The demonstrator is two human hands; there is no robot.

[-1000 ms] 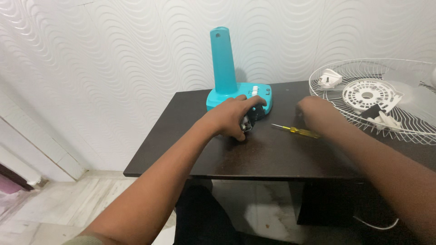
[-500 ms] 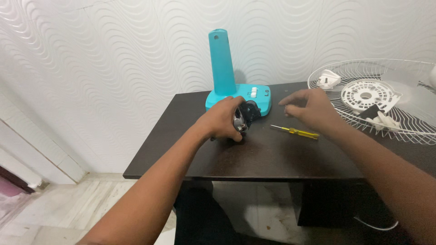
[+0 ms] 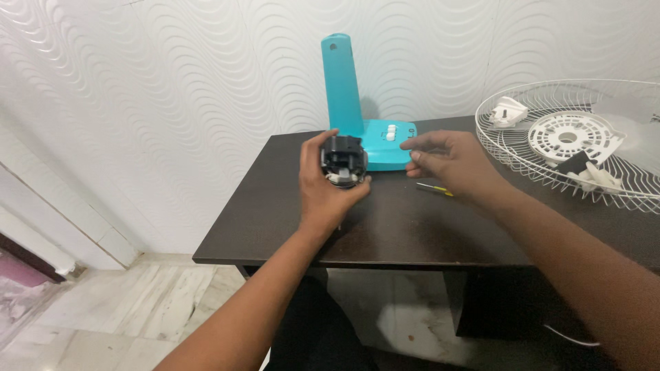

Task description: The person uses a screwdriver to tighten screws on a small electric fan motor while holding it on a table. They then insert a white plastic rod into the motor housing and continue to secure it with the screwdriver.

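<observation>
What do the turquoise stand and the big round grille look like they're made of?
Turquoise stand: probably moulded plastic, with a smooth, even, slightly glossy colour. Round grille: thin white wires, likely coated metal, though plastic cannot be ruled out.

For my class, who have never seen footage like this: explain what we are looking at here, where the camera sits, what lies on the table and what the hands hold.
The camera is worn on a person's head and looks down, so the two bare arms reaching in from below are that person's own. The left hand grips a small black motor-like part and holds it up above a dark table. The right hand is open and empty, hovering over a yellow-handled screwdriver that lies on the table. Behind stands a turquoise fan base with an upright column. At the right rests a white wire fan guard, with loose white and dark parts lying in it. A white patterned wall is behind.
</observation>
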